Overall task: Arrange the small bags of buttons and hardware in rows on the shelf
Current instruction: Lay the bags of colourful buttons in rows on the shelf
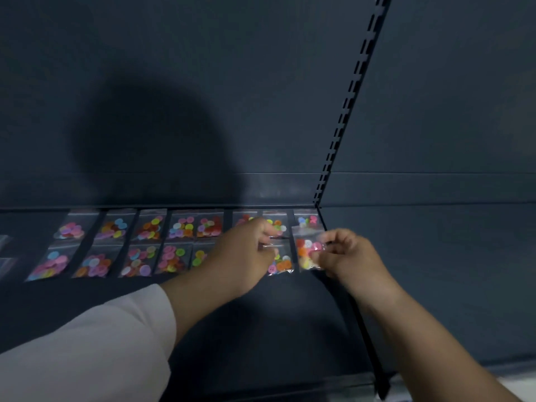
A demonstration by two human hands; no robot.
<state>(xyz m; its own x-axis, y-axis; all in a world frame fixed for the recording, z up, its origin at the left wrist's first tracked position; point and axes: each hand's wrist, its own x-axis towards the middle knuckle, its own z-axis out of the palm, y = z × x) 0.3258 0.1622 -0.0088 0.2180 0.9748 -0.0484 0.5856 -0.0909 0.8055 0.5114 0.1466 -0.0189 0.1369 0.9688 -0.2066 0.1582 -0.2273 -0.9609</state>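
Note:
Small clear bags of coloured buttons lie in two rows on the dark shelf (261, 314): a back row (181, 226) against the rear wall and a front row (139, 261) before it. My right hand (346, 255) pinches the right edge of a bag of pink, orange and yellow buttons (307, 252) at the right end of the front row. My left hand (246, 250) reaches over the rows, its fingertips pinching the top of the neighbouring bag (281, 264). It hides parts of some bags beneath it.
A slotted upright (345, 111) rises at the shelf's right end, and a dark divider edge (365, 329) runs forward from it. The dark back panel (174, 111) stands behind the bags. More clear bags show faintly at the far left (5, 256).

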